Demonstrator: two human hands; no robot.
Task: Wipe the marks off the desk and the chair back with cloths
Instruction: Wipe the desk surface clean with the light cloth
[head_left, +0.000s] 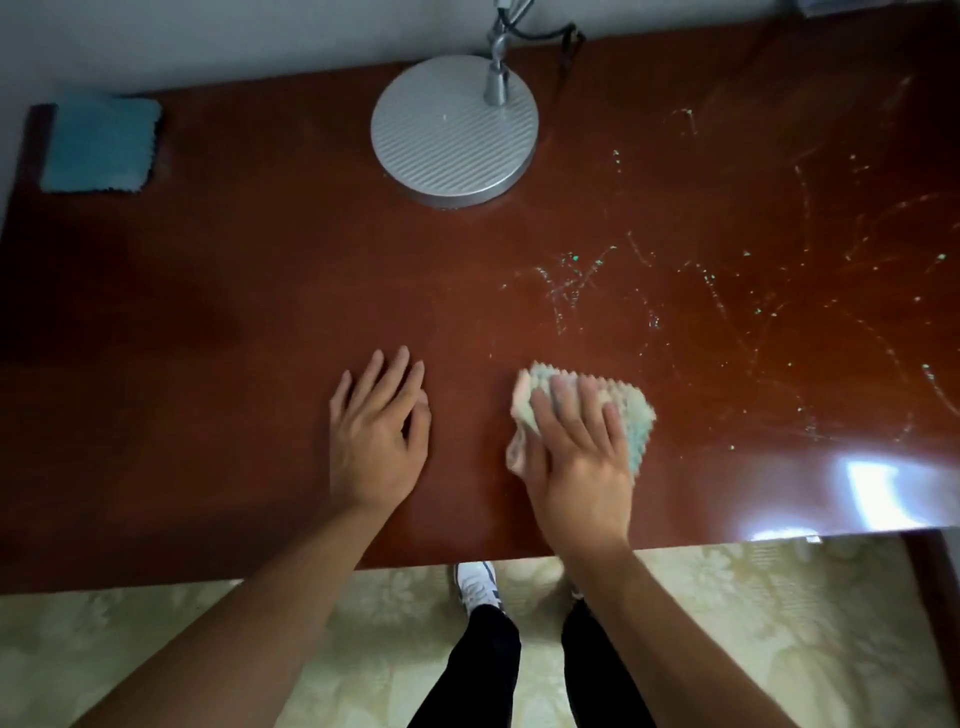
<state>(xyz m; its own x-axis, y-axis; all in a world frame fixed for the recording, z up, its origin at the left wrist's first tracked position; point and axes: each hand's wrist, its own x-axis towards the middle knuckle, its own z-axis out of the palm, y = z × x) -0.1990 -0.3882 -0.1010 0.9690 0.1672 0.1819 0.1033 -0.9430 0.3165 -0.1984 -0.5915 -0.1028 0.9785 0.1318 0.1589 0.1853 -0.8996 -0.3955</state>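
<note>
Reddish bench (260, 312), near edge: right hand (576, 457) flat, fingers (563, 395) straight, pressing pale cloth (631, 415). Left hand (376, 436) flat, holding nothing. Beyond, right: marks (571, 280) remain; left half looks clean. Blue cloth (98, 145) unused, far-left corner. Chair back not visible.

Lamp base (453, 132) behind cloth (636, 410)
</note>
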